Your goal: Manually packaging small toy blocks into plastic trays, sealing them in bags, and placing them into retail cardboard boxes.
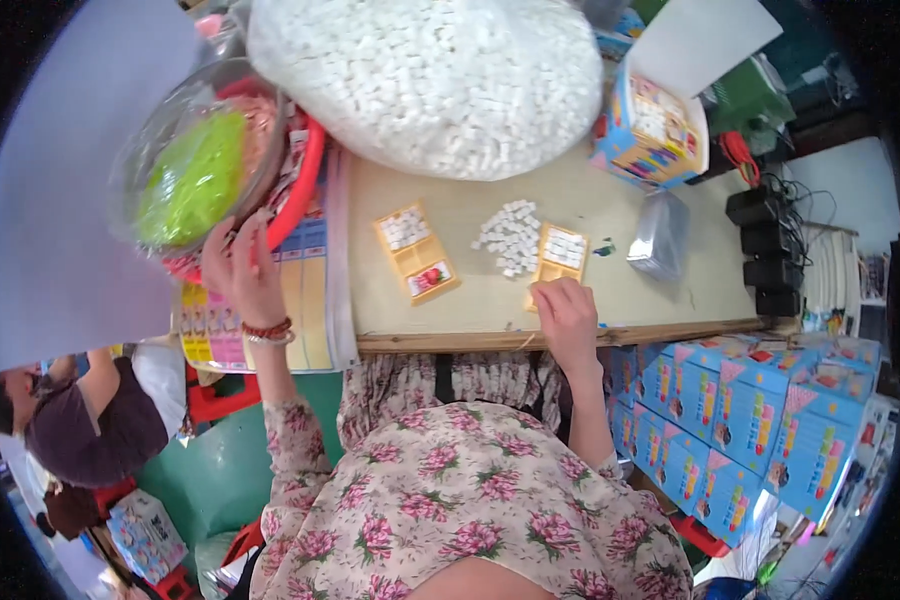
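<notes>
My left hand [238, 268] reaches over the near rim of a red basin [308, 195] at the left, its fingers stretched and apart. In that basin sits a metal bowl [273, 165] holding a bright green bag [192, 180] and pinkish pieces. My right hand [568, 312] has its fingers curled closed over the near end of a yellow tray [548, 272], whose far compartment holds white pieces. Left of it lies a loose pile of small white pieces [510, 238]. A second yellow tray [420, 256] carries white pieces at its far end and a strawberry-picture card at its near end.
A huge clear bag of white pieces [435, 85] covers the table's far side. A blue box [655, 130] stands at back right, with a clear plastic container [658, 235] nearer. Blue cartons [705, 400] are stacked right of me. Another person [90, 420] sits at far left.
</notes>
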{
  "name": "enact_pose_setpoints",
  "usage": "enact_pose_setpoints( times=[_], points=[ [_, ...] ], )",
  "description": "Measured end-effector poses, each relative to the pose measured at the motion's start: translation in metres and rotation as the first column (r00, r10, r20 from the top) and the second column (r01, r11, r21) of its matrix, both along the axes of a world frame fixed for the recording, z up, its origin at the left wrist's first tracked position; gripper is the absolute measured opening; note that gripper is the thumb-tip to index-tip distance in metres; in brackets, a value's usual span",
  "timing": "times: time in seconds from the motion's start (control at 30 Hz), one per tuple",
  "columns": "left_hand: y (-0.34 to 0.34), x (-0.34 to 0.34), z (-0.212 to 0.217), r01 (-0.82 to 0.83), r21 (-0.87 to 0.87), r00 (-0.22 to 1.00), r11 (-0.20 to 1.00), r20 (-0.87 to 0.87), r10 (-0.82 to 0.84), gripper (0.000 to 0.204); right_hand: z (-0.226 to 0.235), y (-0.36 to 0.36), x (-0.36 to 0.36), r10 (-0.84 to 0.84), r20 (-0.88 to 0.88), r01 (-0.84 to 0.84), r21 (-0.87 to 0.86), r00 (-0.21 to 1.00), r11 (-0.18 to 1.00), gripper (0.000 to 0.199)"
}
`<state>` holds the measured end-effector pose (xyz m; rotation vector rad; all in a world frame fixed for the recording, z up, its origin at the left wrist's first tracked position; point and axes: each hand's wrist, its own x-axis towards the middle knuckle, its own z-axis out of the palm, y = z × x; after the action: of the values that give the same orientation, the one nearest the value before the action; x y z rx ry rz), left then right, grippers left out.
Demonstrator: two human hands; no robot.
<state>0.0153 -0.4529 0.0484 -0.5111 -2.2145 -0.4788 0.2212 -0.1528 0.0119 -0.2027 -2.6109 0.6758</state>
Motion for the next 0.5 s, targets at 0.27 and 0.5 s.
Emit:
enact_pose_setpoints(
  times=[0.27,0.5],
  points=[
    [0.036,0.057,-0.039,0.386,0.313,0.755,0.868,0.433,-0.492,0.032,-0.012,0.07,0.014,-0.513,0.046,0.495,-0.346,0.857,0.797,0.009],
    [0.095,0.097,-0.077,0.484,-0.12,0.595,0.867,0.772,-0.225,0.075,-0.003,0.12,-0.008,-0.657,-0.125,0.666,0.046,0.743,0.744,0.029]
  ],
)
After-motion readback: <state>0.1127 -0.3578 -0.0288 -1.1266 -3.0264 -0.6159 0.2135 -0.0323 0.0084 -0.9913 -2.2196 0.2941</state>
